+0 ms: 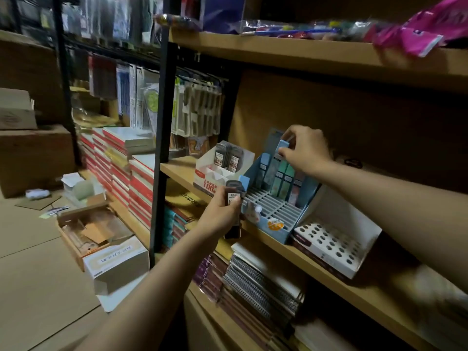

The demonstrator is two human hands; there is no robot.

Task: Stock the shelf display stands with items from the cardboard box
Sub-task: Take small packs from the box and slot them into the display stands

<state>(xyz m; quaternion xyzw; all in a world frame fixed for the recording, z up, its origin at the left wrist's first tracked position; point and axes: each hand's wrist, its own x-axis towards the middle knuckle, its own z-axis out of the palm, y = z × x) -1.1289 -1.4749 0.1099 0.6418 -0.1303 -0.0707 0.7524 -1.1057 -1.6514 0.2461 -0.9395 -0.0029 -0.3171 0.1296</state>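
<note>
A blue display stand (273,219) with a white slotted grid sits on the wooden shelf (184,171). Its back rows hold several slim pastel cases. My right hand (305,150) pinches a light blue case (281,146) at the top of the stand's back row. My left hand (222,214) grips a small stack of dark grey cases (234,196) just in front of the shelf edge. Left of the blue stand, a white and red stand (222,171) holds dark cases. To the right sits a white stand (331,247) with round holes.
An open cardboard box (83,231) lies on the floor at lower left, beside a white carton (116,264). Stacked red and white books (126,173) fill the left shelving. Spiral notebooks (260,282) lie on the shelf below. Packaged goods line the top shelf.
</note>
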